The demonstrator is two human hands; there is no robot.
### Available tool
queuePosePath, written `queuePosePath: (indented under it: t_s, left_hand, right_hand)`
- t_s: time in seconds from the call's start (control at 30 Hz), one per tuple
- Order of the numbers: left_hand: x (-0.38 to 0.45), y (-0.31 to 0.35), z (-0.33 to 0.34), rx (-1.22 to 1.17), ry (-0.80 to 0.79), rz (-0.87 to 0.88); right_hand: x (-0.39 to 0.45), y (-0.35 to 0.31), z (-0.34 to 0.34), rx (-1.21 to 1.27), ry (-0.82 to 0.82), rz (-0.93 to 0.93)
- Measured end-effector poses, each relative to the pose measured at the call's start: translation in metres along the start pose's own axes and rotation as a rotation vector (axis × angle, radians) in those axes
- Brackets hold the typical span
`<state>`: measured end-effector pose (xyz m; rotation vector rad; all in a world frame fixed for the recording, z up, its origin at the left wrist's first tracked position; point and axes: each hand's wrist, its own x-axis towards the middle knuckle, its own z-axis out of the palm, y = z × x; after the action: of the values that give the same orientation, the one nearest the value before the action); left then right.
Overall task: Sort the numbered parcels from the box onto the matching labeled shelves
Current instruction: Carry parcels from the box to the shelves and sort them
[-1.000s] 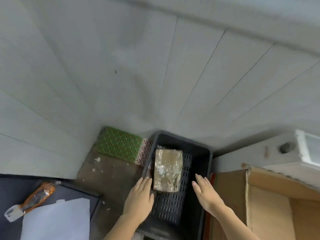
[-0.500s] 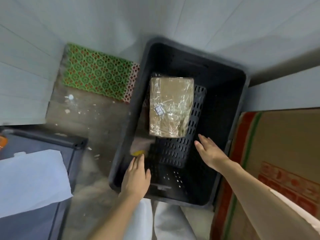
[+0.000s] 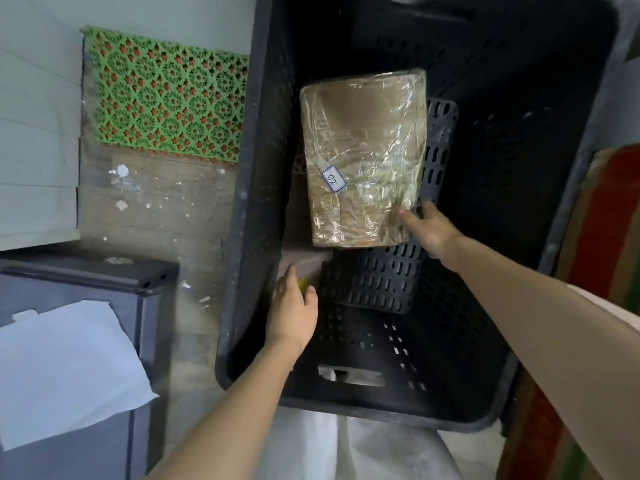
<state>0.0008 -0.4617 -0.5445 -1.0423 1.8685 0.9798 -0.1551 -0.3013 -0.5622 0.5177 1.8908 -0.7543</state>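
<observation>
Right hand (image 3: 431, 227) reaches down into the black crate (image 3: 258, 140), thumb lying on the near right corner of the wrapped parcel (image 3: 363, 157) and fingers tucked past its right edge, so it looks to be gripping that corner (the fingertips themselves are hidden). Left hand (image 3: 292, 308) is inside the crate at its left wall, fingers straight and close together, holding nothing; a small yellow thing (image 3: 304, 283) shows just past its knuckles, too little of it visible to name. The parcel is brown card under clear film, with a white label (image 3: 333, 179) reading 02 near its left edge. It lies on a loose perforated black panel (image 3: 388, 271) that sits tilted in the crate. Another brown parcel (image 3: 298, 261) shows partly beneath, toward the left wall. Outside the crate: a green patterned mat (image 3: 162, 91) on the dusty floor to the left, a dark case (image 3: 86, 282) with white paper (image 3: 65, 368) nearer left, and a cardboard box (image 3: 609, 237) at the right.
</observation>
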Motion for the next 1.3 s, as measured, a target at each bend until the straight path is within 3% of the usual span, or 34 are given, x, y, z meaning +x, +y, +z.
queuePosePath:
  t_s: [0.23,0.43,0.6,0.83,1.03,1.3]
  left_hand:
    - [0.002,-0.016,0.001,-0.031,-0.009,-0.043]
    - [-0.003,0.010,-0.018,-0.062,-0.005,-0.003]
    - [0.007,0.038,-0.036,-0.258,0.012,0.026]
    - [0.005,0.061,-0.056,-0.682,-0.117,-0.026]
    - [-0.019,0.085,-0.075,-0.510,-0.064,0.161]
    - [-0.060,0.126,-0.137,-0.473,-0.110,0.221]
  right_hand:
    - [0.016,0.002,0.020,0.228,0.173,-0.009]
    - [-0.005,0.013,-0.017,0.105,0.150,-0.007]
    - [-0.038,0.016,-0.053,-0.096,0.040,-0.077]
    - [-0.068,0.010,-0.065,-0.082,-0.008,-0.099]
    - [-0.104,0.011,-0.062,-0.016,-0.005,-0.084]
    - [-0.170,-0.016,-0.082,0.061,0.013,-0.063]
